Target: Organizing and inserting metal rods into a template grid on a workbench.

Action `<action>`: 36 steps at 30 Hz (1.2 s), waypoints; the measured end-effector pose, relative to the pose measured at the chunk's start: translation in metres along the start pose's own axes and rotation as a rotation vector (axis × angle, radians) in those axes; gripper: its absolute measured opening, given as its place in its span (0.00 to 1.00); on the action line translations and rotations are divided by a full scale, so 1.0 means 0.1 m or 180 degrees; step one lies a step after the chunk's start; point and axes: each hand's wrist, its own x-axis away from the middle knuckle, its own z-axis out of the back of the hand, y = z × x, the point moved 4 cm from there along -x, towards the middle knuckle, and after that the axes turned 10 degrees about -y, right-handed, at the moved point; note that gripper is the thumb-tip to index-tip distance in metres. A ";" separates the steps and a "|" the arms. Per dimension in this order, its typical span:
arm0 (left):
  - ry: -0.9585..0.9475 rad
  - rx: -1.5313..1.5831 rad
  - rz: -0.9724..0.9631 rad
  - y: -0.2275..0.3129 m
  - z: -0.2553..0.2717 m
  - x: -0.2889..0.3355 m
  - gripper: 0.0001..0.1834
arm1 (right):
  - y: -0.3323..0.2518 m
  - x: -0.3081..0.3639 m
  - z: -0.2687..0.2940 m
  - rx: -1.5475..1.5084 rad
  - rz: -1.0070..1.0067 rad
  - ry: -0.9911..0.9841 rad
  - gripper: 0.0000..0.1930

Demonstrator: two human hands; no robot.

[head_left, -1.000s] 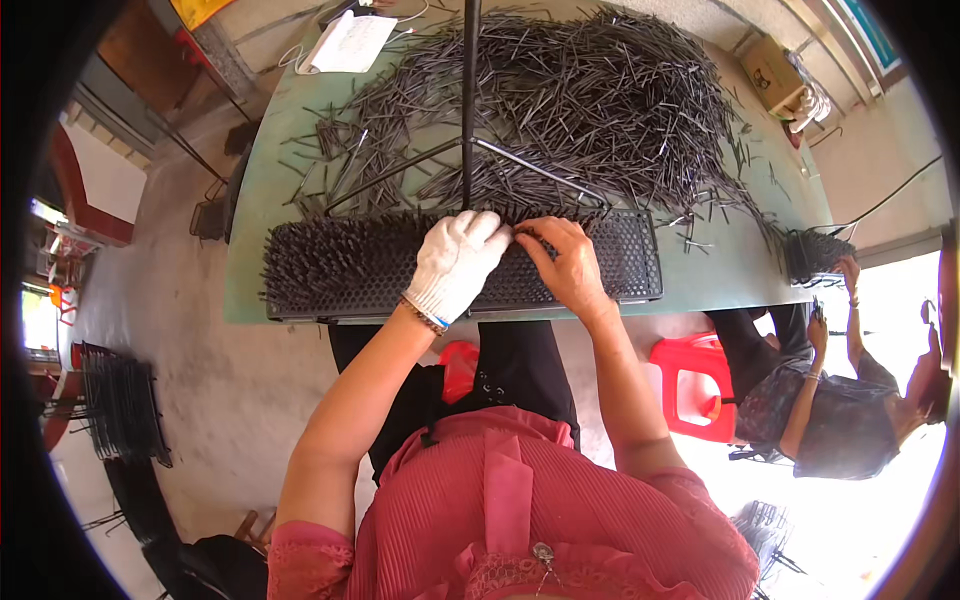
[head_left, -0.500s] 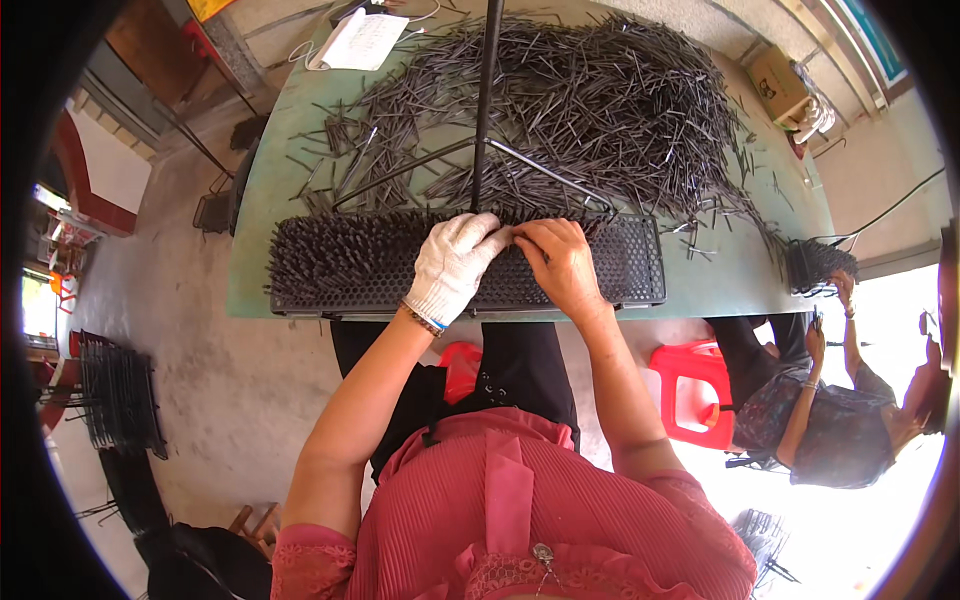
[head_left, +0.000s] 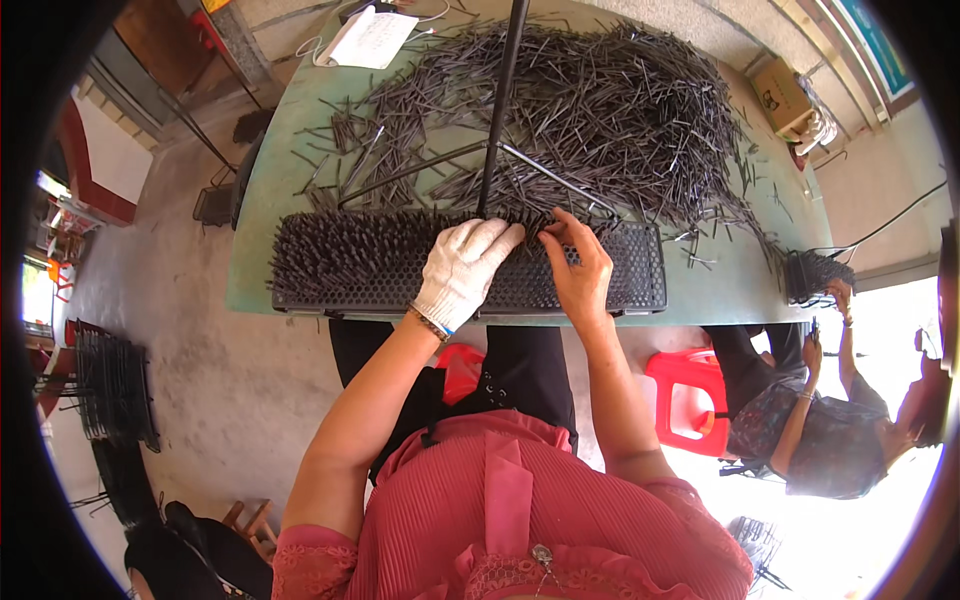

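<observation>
A long black perforated board (head_left: pixel 625 262) lies along the table's near edge. Short dark bristle-like strips (head_left: pixel 340 245) stand densely in its left part and along its far edge; the holes to the right show bare. My left hand (head_left: pixel 468 262), in a white knit glove, rests on the middle of the board with its fingers bent together; whatever they hold is hidden. Just right of it, my bare right hand (head_left: pixel 580 262) is raised over the far row, thumb and fingertips pinched; what sits between them is too small to tell. A black rod frame (head_left: pixel 492 150) rises behind the board.
A large heap of loose dark strips (head_left: pixel 640 110) spreads over the green table (head_left: pixel 262 250). White paper (head_left: pixel 365 38) lies at the far left. Another person's hand (head_left: pixel 840 295) works on a dark bristled piece (head_left: pixel 812 275) at right, near a red stool (head_left: pixel 690 400).
My right hand has shifted right and turned more upright, apart from the left. My gloved left hand has moved slightly right along the board. The view has tilted a little.
</observation>
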 end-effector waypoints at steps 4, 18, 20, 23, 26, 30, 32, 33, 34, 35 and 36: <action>-0.0086 -0.0057 -0.0111 0.03 0.05 0.00 0.30 | 0.07 0.03 -0.03 0.0114 0.0151 0.0150 0.22; -0.0532 -0.0482 -0.0034 0.18 -0.07 -0.38 0.12 | 0.15 0.04 0.09 0.0016 0.0226 0.0565 0.22; -0.0581 -0.0562 -0.0055 0.19 -0.08 -0.42 0.12 | 0.15 0.04 0.09 0.0012 0.0215 0.0564 0.21; -0.0639 -0.0576 -0.0148 0.19 -0.08 -0.46 0.06 | 0.14 0.01 0.10 0.0114 0.0409 0.0505 0.20; -0.0636 -0.0618 -0.0248 0.20 -0.03 -0.53 0.05 | 0.14 0.02 0.08 0.0230 0.0559 0.0475 0.21; -0.1036 -0.0748 -0.0184 0.21 0.02 -0.67 0.06 | 0.20 0.06 0.11 -0.0026 0.0322 0.0670 0.20; -0.0909 -0.0805 -0.0347 0.23 0.02 -0.69 0.06 | 0.22 0.07 0.12 -0.0221 0.0251 0.0609 0.20; -0.0766 -0.0862 -0.0502 0.25 0.03 -0.70 0.07 | 0.22 0.08 0.11 -0.0227 0.0246 0.0616 0.20; -0.0764 -0.0680 -0.0252 0.21 -0.02 -0.74 0.07 | 0.22 0.09 0.08 -0.0190 0.0262 0.0589 0.20; -0.0771 -0.0684 -0.0257 0.18 -0.02 -0.74 0.07 | 0.21 0.10 0.05 -0.0154 0.0279 0.0561 0.20; -0.1139 -0.0582 -0.0218 0.20 0.02 -0.79 0.06 | 0.23 0.11 0.04 -0.0182 0.0230 0.0537 0.20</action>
